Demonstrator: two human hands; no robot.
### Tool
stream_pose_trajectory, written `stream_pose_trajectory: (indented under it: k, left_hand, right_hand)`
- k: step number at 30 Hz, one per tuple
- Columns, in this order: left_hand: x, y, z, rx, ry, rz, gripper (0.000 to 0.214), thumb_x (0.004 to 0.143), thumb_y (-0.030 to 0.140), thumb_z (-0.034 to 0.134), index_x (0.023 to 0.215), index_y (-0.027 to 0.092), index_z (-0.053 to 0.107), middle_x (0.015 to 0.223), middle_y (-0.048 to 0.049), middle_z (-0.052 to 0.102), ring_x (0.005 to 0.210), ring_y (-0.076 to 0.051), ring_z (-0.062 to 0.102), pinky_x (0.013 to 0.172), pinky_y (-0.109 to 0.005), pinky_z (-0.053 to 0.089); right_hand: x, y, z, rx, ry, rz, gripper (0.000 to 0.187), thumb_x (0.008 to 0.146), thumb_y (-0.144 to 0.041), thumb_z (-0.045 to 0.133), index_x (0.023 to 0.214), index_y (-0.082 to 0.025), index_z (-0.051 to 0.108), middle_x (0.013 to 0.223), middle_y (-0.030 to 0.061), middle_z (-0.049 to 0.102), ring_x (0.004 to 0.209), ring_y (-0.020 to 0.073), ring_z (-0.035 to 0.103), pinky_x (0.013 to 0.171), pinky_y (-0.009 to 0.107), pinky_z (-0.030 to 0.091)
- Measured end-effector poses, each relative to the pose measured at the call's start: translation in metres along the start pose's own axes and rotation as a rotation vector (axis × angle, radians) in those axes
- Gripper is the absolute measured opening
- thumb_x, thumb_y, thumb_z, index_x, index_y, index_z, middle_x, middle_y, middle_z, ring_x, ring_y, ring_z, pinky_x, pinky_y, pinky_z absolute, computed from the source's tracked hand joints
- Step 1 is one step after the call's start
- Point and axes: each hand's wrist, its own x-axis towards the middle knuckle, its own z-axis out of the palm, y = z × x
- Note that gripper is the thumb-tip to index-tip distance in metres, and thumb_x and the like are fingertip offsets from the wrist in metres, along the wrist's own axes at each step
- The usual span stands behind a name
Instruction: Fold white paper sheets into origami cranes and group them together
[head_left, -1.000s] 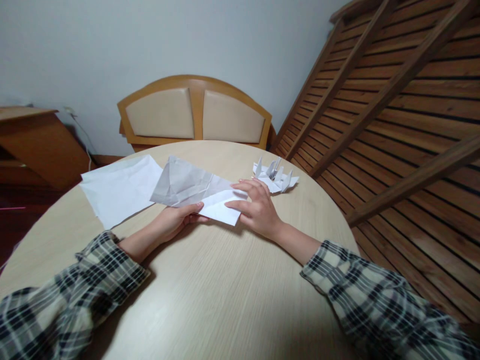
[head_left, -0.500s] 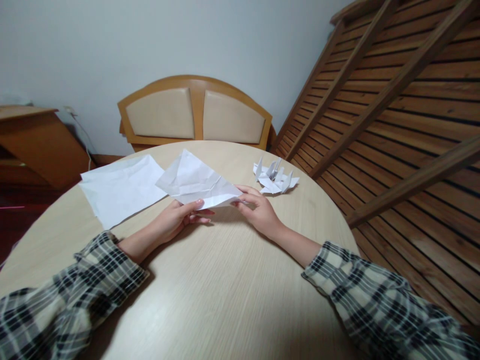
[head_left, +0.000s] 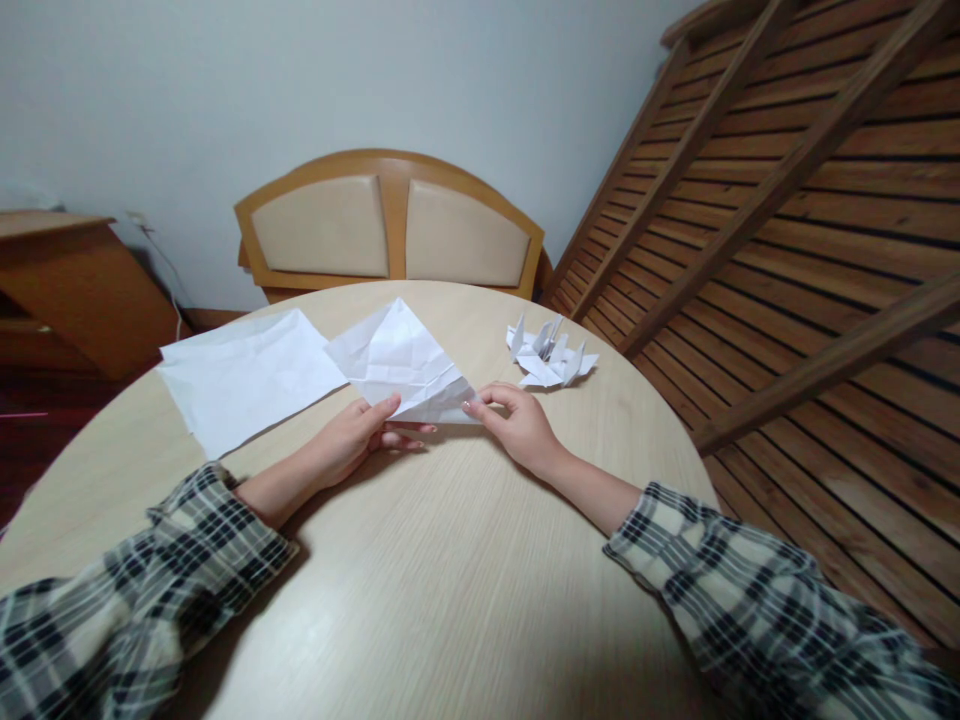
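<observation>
A creased, partly folded white paper point(head_left: 401, 362) is held just above the round wooden table point(head_left: 420, 580), tilted up with its far point raised. My left hand point(head_left: 352, 442) pinches its near left edge, thumb on top. My right hand point(head_left: 517, 425) pinches its near right corner between thumb and fingertips. Both arms wear plaid sleeves.
A flat white sheet point(head_left: 244, 375) lies at the left back of the table. Small folded white paper figures point(head_left: 550, 352) sit at the back right. Behind the table stands a wooden chair point(head_left: 390, 225); slatted wooden panels point(head_left: 787, 200) lean at the right, and a wooden cabinet point(head_left: 67, 280) stands at the left.
My right hand, which lay flat pressing the paper on the table, now pinches its corner. Both hands have lifted the paper and tilted its far side up.
</observation>
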Motion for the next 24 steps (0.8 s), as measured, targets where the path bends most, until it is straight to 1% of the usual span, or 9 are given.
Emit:
stream_pose_trajectory:
  k: [3,6,10,12,14,17,19,21,24]
  left_hand:
    - [0.000,-0.001,0.001,0.065,0.027,0.014,0.034,0.075,0.036,0.076,0.100,0.013,0.072,0.098,-0.0133,0.076,0.088,-0.025,0.072,0.079,-0.034,0.058]
    - [0.000,-0.002,0.003,0.079,0.080,0.012,0.027,0.077,0.033,0.075,0.095,0.013,0.071,0.093,-0.0122,0.076,0.080,-0.021,0.072,0.075,-0.031,0.058]
    - [0.000,-0.001,0.006,0.075,0.111,0.024,0.023,0.079,0.031,0.072,0.091,0.012,0.070,0.086,-0.0098,0.075,0.075,-0.019,0.071,0.073,-0.030,0.059]
    - [0.000,0.000,0.007,0.084,0.128,0.030,0.021,0.080,0.030,0.072,0.090,0.012,0.069,0.084,-0.0091,0.075,0.074,-0.018,0.071,0.072,-0.030,0.059]
    - [-0.001,0.001,0.009,0.093,0.145,0.041,0.021,0.080,0.031,0.072,0.089,0.012,0.069,0.083,-0.0085,0.075,0.072,-0.018,0.070,0.071,-0.029,0.059]
    - [-0.002,0.002,0.010,0.126,0.177,0.058,0.022,0.078,0.032,0.073,0.087,0.012,0.069,0.081,-0.0080,0.075,0.067,-0.017,0.069,0.067,-0.028,0.058]
    - [-0.002,0.002,0.010,0.159,0.192,0.073,0.023,0.078,0.033,0.073,0.087,0.013,0.070,0.080,-0.0079,0.075,0.066,-0.017,0.069,0.066,-0.028,0.057]
    - [-0.003,0.003,0.010,0.189,0.196,0.087,0.023,0.078,0.034,0.074,0.088,0.013,0.070,0.079,-0.0078,0.075,0.066,-0.018,0.069,0.065,-0.028,0.056]
    - [-0.004,0.004,0.011,0.201,0.198,0.075,0.022,0.078,0.034,0.073,0.083,0.013,0.071,0.076,-0.0087,0.075,0.066,-0.019,0.068,0.066,-0.030,0.055]
  right_hand:
    - [0.000,0.000,0.000,0.004,-0.003,0.007,0.020,0.084,-0.031,0.065,0.069,-0.018,0.064,0.077,0.0026,0.067,0.076,0.0155,0.060,0.074,0.030,0.042]
    - [0.000,-0.001,0.001,0.019,-0.009,0.015,0.018,0.083,-0.031,0.065,0.070,-0.018,0.064,0.076,0.0022,0.066,0.076,0.0154,0.059,0.074,0.030,0.043]
    - [0.000,-0.001,0.004,0.120,0.002,0.043,0.011,0.081,-0.030,0.067,0.081,-0.019,0.064,0.082,0.0015,0.066,0.079,0.0148,0.060,0.075,0.030,0.046]
    - [0.000,0.001,0.005,0.186,0.016,0.053,0.014,0.079,-0.029,0.069,0.086,-0.020,0.061,0.086,0.0011,0.064,0.080,0.0145,0.060,0.075,0.030,0.047]
    - [0.000,0.002,0.007,0.240,0.025,0.075,0.021,0.078,-0.029,0.070,0.091,-0.021,0.055,0.087,0.0003,0.062,0.078,0.0141,0.060,0.073,0.030,0.047]
    - [-0.001,0.003,0.008,0.279,-0.010,0.124,0.031,0.078,-0.028,0.069,0.102,-0.022,0.050,0.079,-0.0024,0.060,0.075,0.0143,0.060,0.072,0.031,0.047]
    - [-0.001,0.003,0.007,0.284,-0.043,0.144,0.034,0.079,-0.029,0.068,0.107,-0.021,0.050,0.074,-0.0032,0.060,0.073,0.0143,0.060,0.072,0.031,0.047]
    - [-0.001,0.003,0.007,0.279,-0.068,0.156,0.035,0.080,-0.031,0.068,0.109,-0.020,0.053,0.072,-0.0035,0.060,0.072,0.0140,0.059,0.071,0.030,0.047]
    - [-0.001,0.003,0.008,0.299,-0.118,0.184,0.032,0.081,-0.037,0.068,0.105,-0.020,0.056,0.069,-0.0040,0.059,0.069,0.0135,0.060,0.066,0.028,0.047]
